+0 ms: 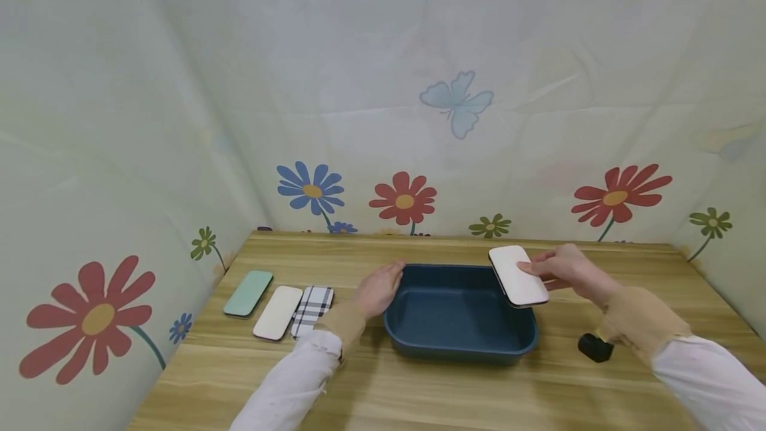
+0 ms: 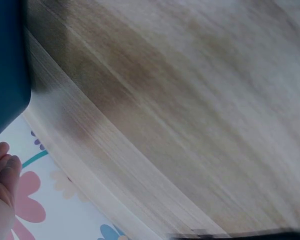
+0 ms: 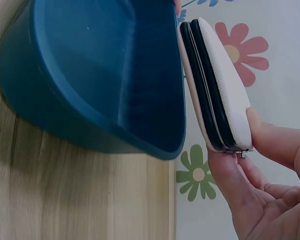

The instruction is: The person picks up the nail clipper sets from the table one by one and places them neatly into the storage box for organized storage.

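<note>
My right hand [image 1: 565,268] pinches a slim white case [image 1: 517,276] by its side, thumb on the face, fingers beneath. In the right wrist view, the tilted case [image 3: 217,87] shows two black edge bands and a small metal piece at its lower end. It is over the right end of a dark blue rectangular box [image 1: 457,353], whose visible interior holds nothing. My left hand [image 1: 380,288] rests against the box's left rim near the far corner, its fingers loosely extended. In the left wrist view, only part of that hand [image 2: 2,180] shows.
A green case [image 1: 248,293], another white case [image 1: 278,312] and a black-and-white plaid case [image 1: 312,310] lie left of the box, the plaid one partly behind my left arm. A small black object [image 1: 595,347] sits under my right forearm. Flower-printed cloth [image 1: 359,118] surrounds the wooden table [image 1: 419,398].
</note>
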The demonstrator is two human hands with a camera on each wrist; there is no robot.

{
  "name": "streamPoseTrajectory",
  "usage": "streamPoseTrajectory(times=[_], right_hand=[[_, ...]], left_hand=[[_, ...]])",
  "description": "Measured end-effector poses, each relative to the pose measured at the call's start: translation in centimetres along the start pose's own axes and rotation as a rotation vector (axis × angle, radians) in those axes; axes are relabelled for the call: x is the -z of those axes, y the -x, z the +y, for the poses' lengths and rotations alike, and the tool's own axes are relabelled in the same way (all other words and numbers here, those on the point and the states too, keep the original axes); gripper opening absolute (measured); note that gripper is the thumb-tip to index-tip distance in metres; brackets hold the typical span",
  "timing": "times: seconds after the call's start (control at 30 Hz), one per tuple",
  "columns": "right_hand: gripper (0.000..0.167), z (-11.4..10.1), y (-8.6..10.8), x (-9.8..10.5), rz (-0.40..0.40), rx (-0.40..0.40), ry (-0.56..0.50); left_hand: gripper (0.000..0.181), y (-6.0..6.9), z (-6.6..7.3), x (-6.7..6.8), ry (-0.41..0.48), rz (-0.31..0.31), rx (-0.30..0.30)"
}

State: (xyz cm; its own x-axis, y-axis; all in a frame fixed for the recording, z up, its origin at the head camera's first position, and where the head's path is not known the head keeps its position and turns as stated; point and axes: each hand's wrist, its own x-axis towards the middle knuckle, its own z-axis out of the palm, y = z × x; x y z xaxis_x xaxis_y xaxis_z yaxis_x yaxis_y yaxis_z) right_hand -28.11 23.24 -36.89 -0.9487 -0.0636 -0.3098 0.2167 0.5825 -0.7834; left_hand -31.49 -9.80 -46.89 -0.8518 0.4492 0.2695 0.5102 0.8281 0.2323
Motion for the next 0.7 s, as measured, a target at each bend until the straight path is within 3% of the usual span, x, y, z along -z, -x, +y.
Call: streamPoseTrajectory(times=[0.7], right_hand=[[0.069,-1.1,-0.5,-2.4,-0.056,0.068,-0.019]], left_hand=[[0.035,0.0,0.2,0.1,-0.014,-0.001,-0.001]])
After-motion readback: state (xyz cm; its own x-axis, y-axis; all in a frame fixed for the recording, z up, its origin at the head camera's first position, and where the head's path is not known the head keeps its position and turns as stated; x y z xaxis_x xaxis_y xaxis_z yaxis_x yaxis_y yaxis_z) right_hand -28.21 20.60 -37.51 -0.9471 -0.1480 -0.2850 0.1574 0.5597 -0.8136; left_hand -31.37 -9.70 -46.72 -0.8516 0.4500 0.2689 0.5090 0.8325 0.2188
